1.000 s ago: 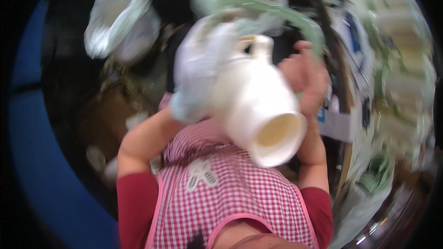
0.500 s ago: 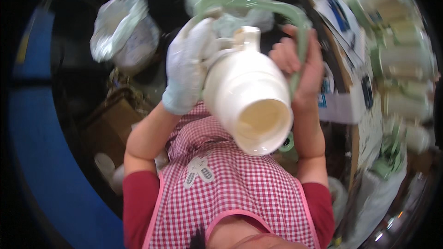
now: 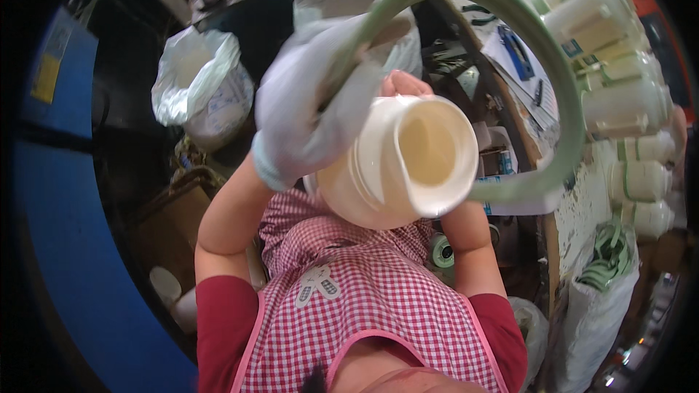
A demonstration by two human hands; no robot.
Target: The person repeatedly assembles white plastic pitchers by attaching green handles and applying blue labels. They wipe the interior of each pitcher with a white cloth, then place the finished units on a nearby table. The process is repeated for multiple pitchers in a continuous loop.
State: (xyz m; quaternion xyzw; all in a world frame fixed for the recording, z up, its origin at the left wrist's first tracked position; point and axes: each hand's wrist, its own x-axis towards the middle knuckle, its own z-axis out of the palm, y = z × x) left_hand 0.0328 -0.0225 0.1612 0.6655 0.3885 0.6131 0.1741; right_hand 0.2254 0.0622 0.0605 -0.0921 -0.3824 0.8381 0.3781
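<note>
Centrally, in the head view: a glossy white plastic jug (image 3: 375, 167) tilts above the pink-and-white checked apron (image 3: 349, 284), its round mouth toward the camera.
White knit-gloved left hand (image 3: 295, 94): fingers curl closed around the broad pale-green plastic loop (image 3: 570, 94); the glove seems to meet the jug's side too.
Bare right hand (image 3: 406, 84): fingers show at the jug's far edge; the rest is hidden, so how closed they are I cannot tell.
Loop's lower end: beside the mouth, attachment unclear.
Good handling: I'd brace the jug's body evenly, avoid twisting the loop, and leave the rim unpinched.
</note>
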